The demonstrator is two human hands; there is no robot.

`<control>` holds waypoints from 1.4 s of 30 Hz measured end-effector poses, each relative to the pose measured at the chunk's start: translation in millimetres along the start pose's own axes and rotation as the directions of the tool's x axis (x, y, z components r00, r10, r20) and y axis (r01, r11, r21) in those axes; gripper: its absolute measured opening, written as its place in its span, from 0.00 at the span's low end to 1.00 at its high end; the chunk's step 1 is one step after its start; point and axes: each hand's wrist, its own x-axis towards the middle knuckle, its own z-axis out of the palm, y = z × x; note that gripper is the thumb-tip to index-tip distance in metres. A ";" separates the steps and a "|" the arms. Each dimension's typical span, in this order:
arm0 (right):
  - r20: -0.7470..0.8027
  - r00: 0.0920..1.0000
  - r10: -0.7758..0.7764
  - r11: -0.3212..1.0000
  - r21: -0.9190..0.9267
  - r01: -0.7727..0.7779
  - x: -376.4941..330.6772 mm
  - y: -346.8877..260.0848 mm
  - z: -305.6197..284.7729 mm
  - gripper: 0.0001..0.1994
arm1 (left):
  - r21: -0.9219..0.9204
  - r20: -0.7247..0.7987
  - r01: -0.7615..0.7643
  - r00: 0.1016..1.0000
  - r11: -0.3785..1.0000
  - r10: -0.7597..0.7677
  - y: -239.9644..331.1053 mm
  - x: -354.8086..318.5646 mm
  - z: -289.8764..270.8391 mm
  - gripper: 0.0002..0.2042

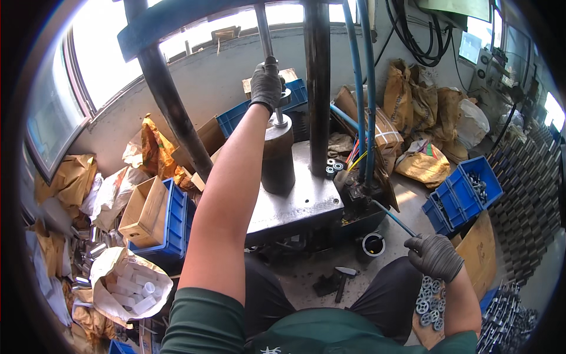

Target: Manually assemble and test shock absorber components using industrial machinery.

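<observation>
My left hand (266,84), in a dark grey glove, reaches far forward with its fingers wrapped round a round metal part (285,97). The hand hides most of this part. A steel rod (263,29) of a press comes down from above to the hand. Below stands a short shaft (279,118) on a thick dark metal cylinder (277,159), which rests on the steel press table (295,200). At the right, my gloved right hand (436,257) is closed round the end of a thin lever (394,217) that leads to the pump by the press.
Dark press columns (316,88) and blue hoses (370,106) rise ahead. Blue crates stand left (171,218) and right (463,194). A hammer (341,283) and black cup (372,244) are on the floor. Small metal wheels (430,304) lie by my right arm; a sack (130,283) holds white parts.
</observation>
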 end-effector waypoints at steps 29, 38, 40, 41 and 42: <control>0.042 0.993 -0.112 0.994 -0.010 0.112 -3.9 18.4 11.4 0.14 | -0.009 0.007 0.015 1.000 1.000 -0.015 -4.0 3.7 2.2 0.25; 0.006 0.997 -0.073 0.997 -0.008 0.073 -3.0 18.0 10.2 0.15 | 0.026 0.008 -0.018 1.000 0.999 0.018 -9.1 6.1 0.2 0.27; 0.084 0.972 -0.220 0.975 -0.022 0.222 -2.5 24.4 15.0 0.14 | 0.019 0.007 -0.013 1.000 1.000 0.013 -10.8 6.1 1.5 0.27; 0.085 0.972 -0.220 0.975 -0.021 0.222 -2.3 22.1 11.6 0.14 | 0.015 0.005 -0.009 1.000 1.000 0.009 -11.4 6.0 1.4 0.28; 0.088 0.988 -0.126 0.992 0.028 0.123 -1.2 17.8 4.4 0.14 | 0.016 0.005 -0.008 1.000 1.000 0.008 -11.3 6.4 0.6 0.28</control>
